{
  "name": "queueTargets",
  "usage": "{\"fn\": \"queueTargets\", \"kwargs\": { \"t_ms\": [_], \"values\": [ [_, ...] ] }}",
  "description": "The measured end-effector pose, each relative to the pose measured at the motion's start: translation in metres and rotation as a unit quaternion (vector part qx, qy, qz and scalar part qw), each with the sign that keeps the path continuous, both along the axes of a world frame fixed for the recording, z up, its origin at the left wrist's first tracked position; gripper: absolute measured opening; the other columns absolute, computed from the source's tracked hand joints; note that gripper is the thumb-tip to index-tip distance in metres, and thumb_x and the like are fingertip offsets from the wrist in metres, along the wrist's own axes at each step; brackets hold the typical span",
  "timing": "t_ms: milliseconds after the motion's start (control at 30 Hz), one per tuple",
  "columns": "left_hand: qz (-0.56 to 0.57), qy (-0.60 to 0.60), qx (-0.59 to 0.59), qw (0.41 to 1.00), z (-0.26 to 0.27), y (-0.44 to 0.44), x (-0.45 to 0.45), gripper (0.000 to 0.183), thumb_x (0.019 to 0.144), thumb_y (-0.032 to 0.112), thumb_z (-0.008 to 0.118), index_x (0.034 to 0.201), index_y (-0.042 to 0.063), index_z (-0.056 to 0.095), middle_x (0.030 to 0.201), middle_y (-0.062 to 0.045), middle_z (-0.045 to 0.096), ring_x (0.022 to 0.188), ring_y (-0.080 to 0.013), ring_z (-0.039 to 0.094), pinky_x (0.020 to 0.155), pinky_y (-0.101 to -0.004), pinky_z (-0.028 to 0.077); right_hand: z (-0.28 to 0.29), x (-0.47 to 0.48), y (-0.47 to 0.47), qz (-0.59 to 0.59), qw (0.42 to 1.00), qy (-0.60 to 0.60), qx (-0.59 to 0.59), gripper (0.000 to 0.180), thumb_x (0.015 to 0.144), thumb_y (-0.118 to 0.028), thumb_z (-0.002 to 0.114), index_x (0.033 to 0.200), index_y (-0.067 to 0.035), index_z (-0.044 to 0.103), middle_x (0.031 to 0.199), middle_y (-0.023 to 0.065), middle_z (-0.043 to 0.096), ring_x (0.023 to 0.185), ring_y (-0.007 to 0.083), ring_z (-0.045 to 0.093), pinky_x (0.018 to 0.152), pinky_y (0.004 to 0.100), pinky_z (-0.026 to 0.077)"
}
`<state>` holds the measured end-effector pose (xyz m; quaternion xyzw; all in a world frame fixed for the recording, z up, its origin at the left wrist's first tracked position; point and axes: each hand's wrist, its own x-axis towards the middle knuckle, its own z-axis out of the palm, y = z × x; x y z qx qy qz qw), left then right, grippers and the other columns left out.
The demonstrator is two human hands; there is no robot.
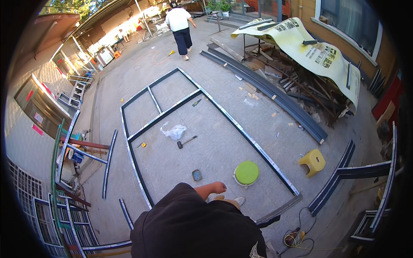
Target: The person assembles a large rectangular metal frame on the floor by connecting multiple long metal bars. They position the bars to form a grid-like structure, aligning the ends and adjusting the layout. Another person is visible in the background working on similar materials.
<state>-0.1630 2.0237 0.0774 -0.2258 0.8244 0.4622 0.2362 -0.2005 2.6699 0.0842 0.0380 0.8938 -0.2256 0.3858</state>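
My left hand (220, 187) is low in the centre, reaching from a black sleeve; its fingers look curled, but whether they hold anything cannot be made out. My right hand is out of view. Right of the left hand stands a white bucket with a lime-green lid (246, 173). A small open container of fasteners (196, 175) lies to its upper left. Around these on the ground is a large dark metal frame (238, 126) with crossbars. Inside it lie a black-headed mallet (184, 143), a clear plastic bag (175, 131), a yellow tape measure (143, 145) and a screwdriver-like tool (196, 102).
A yellow plastic stool (312, 163) stands right of the frame. Long dark profiles (274, 93) lie beside a sheet-covered scrap pile (306, 48). Smaller frame pieces stand at left (87, 153) and right (364, 171). A corded tool (292, 238) lies lower right. Another person (179, 27) walks away.
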Motion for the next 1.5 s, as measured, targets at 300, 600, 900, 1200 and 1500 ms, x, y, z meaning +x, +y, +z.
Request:
{"fn": "queueTargets", "kwargs": {
  "t_ms": [300,600,900,1200,1500],
  "values": [
    [0.149,0.017,0.033,0.988,0.044,-0.004,-0.16,0.041,0.09,0.03,0.062,0.119,0.003,0.069,0.095,-0.012,0.074,0.077,-0.0203,0.071,0.074,-0.0356,0.057,-0.032,-0.138,-0.004,0.142,0.977,0.089,-0.135,0.039,0.096,-0.039,0.052,0.117,-0.01,0.067,0.102,0.0171,0.066,0.087,0.0327,0.064,0.08,0.0428,0.051],
    [0.082,-0.079,-0.005,0.993,0.043,0.109,-0.146,0.04,0.089,0.039,0.058,0.107,0.009,0.075,0.102,-0.014,0.074,0.096,-0.0305,0.07,0.088,-0.0419,0.053,-0.059,-0.267,0.151,0.406,0.908,0.101,-0.033,0.049,0.099,-0.039,0.053,0.139,-0.012,0.055,0.134,0.0245,0.058,0.122,0.037,0.059,0.103,0.0472,0.046],
    [0.094,-0.086,0.021,0.992,0.058,0.133,-0.183,0.042,0.09,0.04,0.058,0.114,0.009,0.074,0.111,-0.017,0.072,0.104,-0.0341,0.067,0.094,-0.0434,0.05,0.002,-0.421,0.124,-0.297,0.901,-0.176,-0.262,0.034,0.095,-0.032,0.056,0.115,-0.005,0.063,0.086,0.0092,0.066,0.075,0.0218,0.063,0.067,0.0364,0.052],
    [0.194,-0.065,0.109,0.973,0.076,0.043,-0.37,0.042,0.091,0.029,0.061,0.119,-0.002,0.067,0.096,-0.014,0.073,0.081,-0.0219,0.07,0.074,-0.0365,0.055,0.115,-0.475,-0.064,-0.241,0.935,-0.097,-0.239,0.028,0.094,-0.027,0.065,0.108,-0.003,0.066,0.079,0.0056,0.067,0.065,0.016,0.063,0.055,0.0286,0.048],
    [0.056,-0.139,0.117,0.982,0.092,-0.044,-0.576,0.043,0.097,0.033,0.061,0.132,0.007,0.059,0.107,-0.009,0.07,0.092,-0.0191,0.066,0.076,-0.0342,0.053,0.106,-0.485,-0.088,-0.429,0.877,-0.053,-0.21,0.027,0.095,-0.026,0.064,0.108,-0.003,0.067,0.085,0.006,0.069,0.069,0.0145,0.063,0.061,0.0289,0.05]
  ]
}}
